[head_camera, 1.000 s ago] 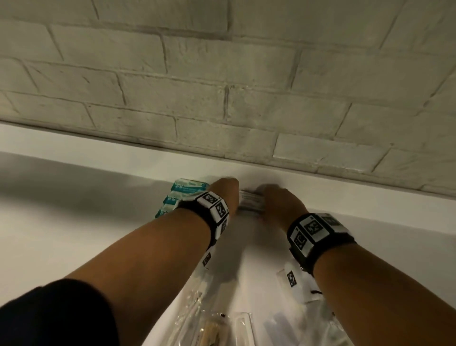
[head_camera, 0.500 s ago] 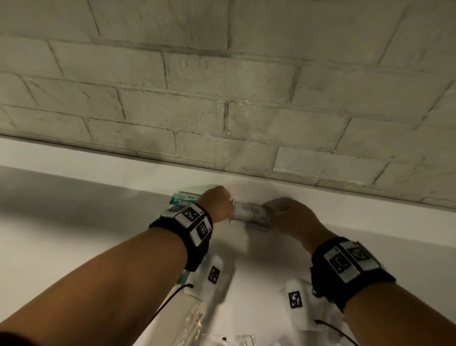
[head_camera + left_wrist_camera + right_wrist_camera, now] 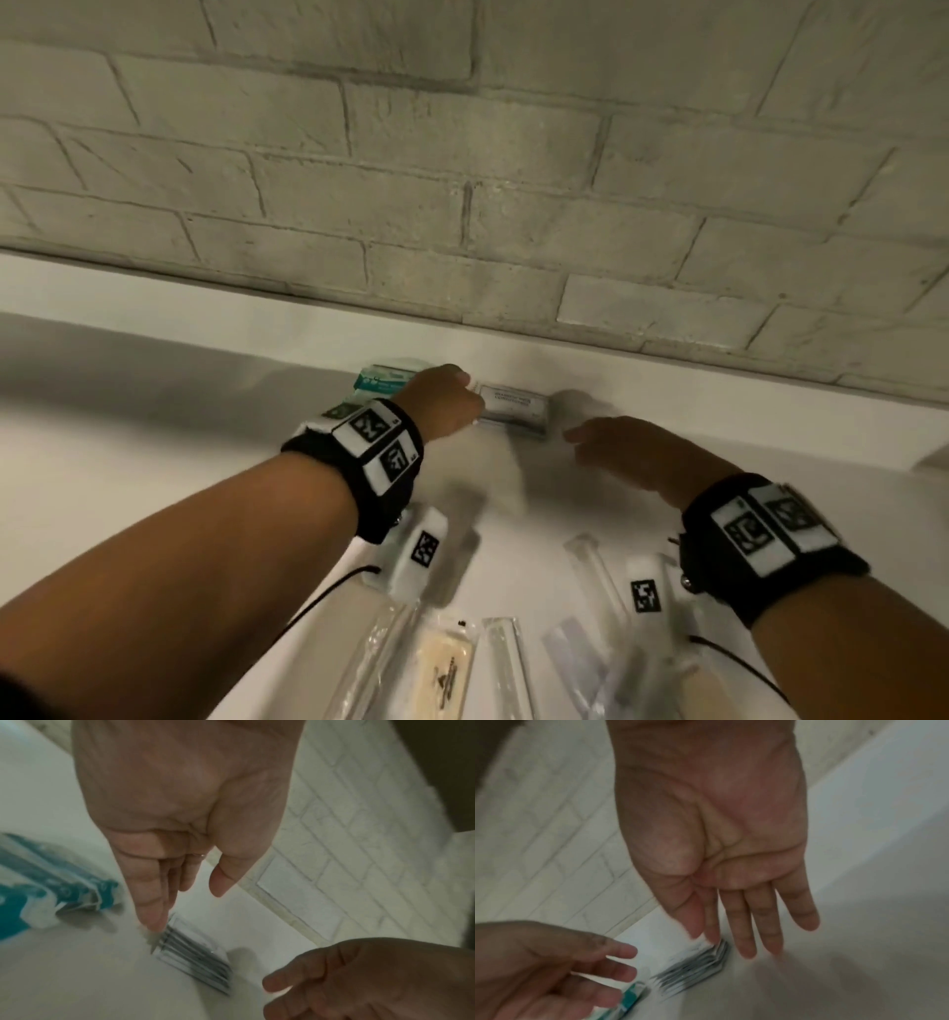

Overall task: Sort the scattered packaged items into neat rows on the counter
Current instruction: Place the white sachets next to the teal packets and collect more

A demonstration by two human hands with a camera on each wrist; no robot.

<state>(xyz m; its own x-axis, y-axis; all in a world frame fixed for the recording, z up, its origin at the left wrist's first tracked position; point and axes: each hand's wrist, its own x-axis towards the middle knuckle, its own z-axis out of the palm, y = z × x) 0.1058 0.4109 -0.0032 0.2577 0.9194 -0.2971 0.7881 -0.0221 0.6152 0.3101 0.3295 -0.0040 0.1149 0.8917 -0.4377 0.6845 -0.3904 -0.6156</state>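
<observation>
**Ana:** So where does the stack of white sachets (image 3: 513,411) sit?

**Ben:** At the back edge of the counter (image 3: 128,462), close under the brick wall (image 3: 462,180), just beside the teal-printed packets (image 3: 382,383). The left hand (image 3: 444,406) has straight fingers, its fingertips (image 3: 154,920) touching the stack's left end and gripping nothing. The right hand (image 3: 631,449) hovers just off the stack's right end, fingers loose and spread, also holding nothing.

**Ana:** And what remains to be sorted?

**Ben:** Several long clear-wrapped items (image 3: 506,668) and a beige sachet (image 3: 444,678) lie scattered at the counter's near edge, so most of the task likely remains.

**Ana:** What could go wrong from here?

**Ben:** The sachets are fanned, their edges showing separately in the wrist views, so a sideways nudge from the left fingertips could slide the top ones off and spoil the row. With the right hand off, nothing backs the far end. A wrist drawn back carelessly might also drag across the near items and scatter them further. The teal packets lie close enough that a push that way could knock the two groups together.
</observation>
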